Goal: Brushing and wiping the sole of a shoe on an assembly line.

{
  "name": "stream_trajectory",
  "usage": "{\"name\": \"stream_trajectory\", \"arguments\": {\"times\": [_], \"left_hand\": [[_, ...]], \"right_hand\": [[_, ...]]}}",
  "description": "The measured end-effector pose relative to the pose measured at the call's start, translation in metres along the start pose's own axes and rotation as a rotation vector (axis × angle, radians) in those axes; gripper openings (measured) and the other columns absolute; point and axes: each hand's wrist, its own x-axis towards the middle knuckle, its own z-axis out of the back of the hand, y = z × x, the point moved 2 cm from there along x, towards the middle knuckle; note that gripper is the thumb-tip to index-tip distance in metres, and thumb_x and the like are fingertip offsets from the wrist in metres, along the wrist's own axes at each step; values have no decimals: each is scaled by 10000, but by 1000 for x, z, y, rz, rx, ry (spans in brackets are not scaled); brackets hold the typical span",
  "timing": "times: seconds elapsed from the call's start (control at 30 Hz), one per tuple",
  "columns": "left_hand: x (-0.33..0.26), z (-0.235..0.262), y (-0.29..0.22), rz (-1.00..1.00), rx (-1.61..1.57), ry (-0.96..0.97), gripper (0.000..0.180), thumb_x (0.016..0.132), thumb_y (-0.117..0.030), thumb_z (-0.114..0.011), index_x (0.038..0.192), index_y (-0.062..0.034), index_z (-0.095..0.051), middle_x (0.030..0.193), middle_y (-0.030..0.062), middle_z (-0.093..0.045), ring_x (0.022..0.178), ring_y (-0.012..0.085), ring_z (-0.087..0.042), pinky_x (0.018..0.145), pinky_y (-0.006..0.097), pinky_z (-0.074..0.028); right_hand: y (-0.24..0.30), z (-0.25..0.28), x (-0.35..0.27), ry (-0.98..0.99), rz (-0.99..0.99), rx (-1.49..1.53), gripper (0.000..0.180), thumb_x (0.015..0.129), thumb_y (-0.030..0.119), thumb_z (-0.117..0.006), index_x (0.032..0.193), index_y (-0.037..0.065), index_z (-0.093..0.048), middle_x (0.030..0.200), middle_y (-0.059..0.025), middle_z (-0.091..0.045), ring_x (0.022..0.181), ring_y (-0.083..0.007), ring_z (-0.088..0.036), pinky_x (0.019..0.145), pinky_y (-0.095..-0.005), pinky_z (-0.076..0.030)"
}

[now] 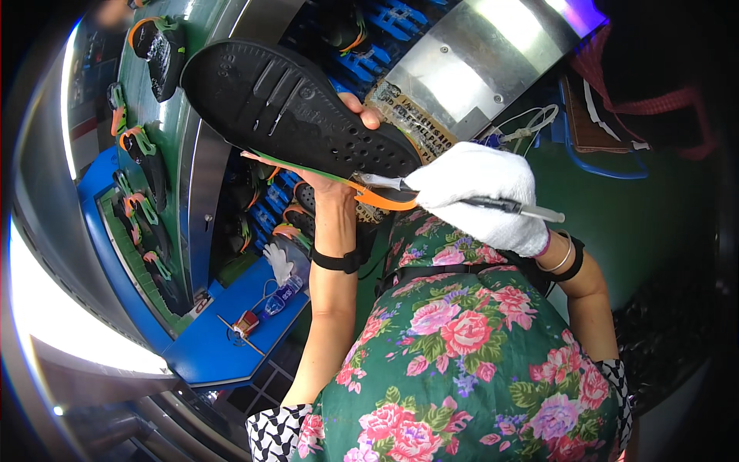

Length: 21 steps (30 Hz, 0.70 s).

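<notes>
My bare left hand (329, 182) grips a large black shoe sole (292, 108) from beneath and holds it tilted up. Its fingertips curl over the far edge, while the rest of the hand shows under the near side. Several round holes pierce one end of the sole, and a green and orange strip (385, 202) runs along its near edge. In a white glove, my right hand (481, 196) is closed around a slim brush (531, 210). The brush's pale tip touches or nearly touches the strip by the holed end; exact contact cannot be made out.
On the left, a green conveyor belt (146, 77) carries several black soles with orange and green strips. A blue table (204, 350) below bears a plastic bottle (283, 300) and a white glove (279, 262). Blue racks (392, 19) and a metal panel (454, 69) stand ahead.
</notes>
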Motion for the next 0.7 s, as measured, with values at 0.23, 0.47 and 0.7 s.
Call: {"name": "stream_trajectory", "arguments": {"times": [0.23,0.47,0.7], "left_hand": [[4,0,-4,24,44,10,988,810,-844,-602,1358,-23,-557,1197,160,-613,1024,308,-647,1004,465,-502],[12,-1,-3,20,93,91,920,861,-810,-583,1342,-25,-572,1175,162,-616,1013,314,-648,950,448,-514],[14,-1,2,4,28,-30,1381,573,-1112,-263,1213,70,-579,1071,227,-659,922,332,-680,819,457,-572]], "right_hand": [[4,-3,1,37,23,-13,185,787,13,-804,968,49,-789,982,-114,-786,880,-265,-749,780,-371,-594],[3,1,1,31,-16,-2,160,791,19,-807,946,58,-791,983,-112,-784,877,-264,-750,773,-365,-597],[-1,6,-3,36,-31,-15,152,795,25,-805,944,54,-789,984,-97,-785,870,-260,-747,774,-365,-592]]}}
